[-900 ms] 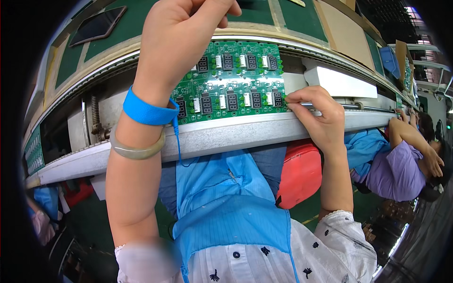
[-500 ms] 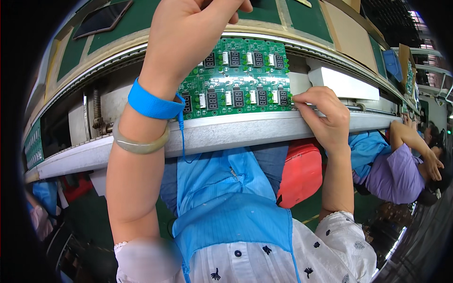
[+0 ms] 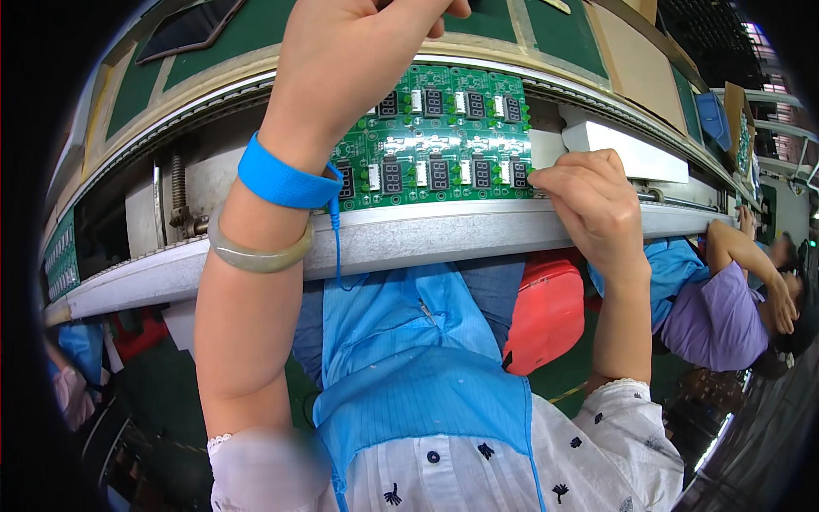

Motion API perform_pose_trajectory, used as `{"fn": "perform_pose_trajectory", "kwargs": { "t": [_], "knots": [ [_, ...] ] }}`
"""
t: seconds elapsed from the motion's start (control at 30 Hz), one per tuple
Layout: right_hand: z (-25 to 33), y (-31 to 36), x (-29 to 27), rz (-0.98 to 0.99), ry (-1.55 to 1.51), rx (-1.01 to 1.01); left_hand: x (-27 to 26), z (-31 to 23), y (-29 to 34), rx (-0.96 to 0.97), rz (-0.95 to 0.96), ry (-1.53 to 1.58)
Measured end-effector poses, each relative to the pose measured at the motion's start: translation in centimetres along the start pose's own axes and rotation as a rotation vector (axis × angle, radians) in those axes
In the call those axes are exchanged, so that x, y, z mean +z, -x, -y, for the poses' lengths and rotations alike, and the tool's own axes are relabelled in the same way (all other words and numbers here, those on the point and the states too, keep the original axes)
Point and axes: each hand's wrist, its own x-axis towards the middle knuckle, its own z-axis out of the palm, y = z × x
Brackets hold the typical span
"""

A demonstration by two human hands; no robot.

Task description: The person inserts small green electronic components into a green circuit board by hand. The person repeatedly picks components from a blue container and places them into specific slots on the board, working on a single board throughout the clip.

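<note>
A panel of green circuit boards (image 3: 409,141) lies between the metal rails, with two rows of dark digit displays, white connectors and small green LEDs. At its right end is my right hand (image 3: 593,200), thumb and forefinger pinched by the lowest corner LEDs; anything between the fingertips is too small to make out. My left hand (image 3: 354,60) reaches across the panel's left part toward the far side and hides some of it. Its fingertips are mostly cut off by the top edge, so its grip is hidden. A blue wrist strap (image 3: 286,175) with a cord circles my left wrist.
The near silver rail (image 3: 409,230) runs between my body and the boards. Beyond is a green bench top (image 3: 473,26) with a dark phone-like slab (image 3: 189,32). A white box (image 3: 627,149) sits right of the panel. A co-worker (image 3: 721,299) is at the right.
My right hand has turned slightly, its fingers bunching closer together at the panel's right end. My left hand stays stretched over the boards. The whole picture has shifted a little.
</note>
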Motion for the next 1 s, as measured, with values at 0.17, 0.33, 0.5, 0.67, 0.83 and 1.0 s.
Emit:
{"fn": "perform_pose_trajectory", "kwargs": {
  "t": [0.17, 0.33, 0.5, 0.67, 0.83, 1.0],
  "knots": [
    [0.0, -0.1, 0.1, 0.01, -0.025, 0.053, 0.1, -0.4, -0.1, -0.012, 0.004, -0.007],
    [0.1, -0.3, -0.4, -0.045, -0.082, 0.109, -0.1, 0.2, 0.0, -0.041, -0.002, 0.019],
    [1.3, -2.5, -0.8, -0.133, -0.084, 0.079, -1.2, 0.4, 0.3, -0.093, 0.001, 0.03],
    [5.8, -7.8, 2.0, -0.179, -0.132, 0.046, -3.1, -0.1, -0.1, 0.147, -0.177, 0.05],
    [8.8, -12.3, 4.2, -0.065, -0.183, -0.045, -4.8, -3.8, 1.9, 0.133, -0.25, 0.074],
    [9.3, -13.9, 8.5, 0.159, -0.177, -0.135, -8.7, -1.6, 7.0, -0.008, -0.338, -0.203]
  ]
}}
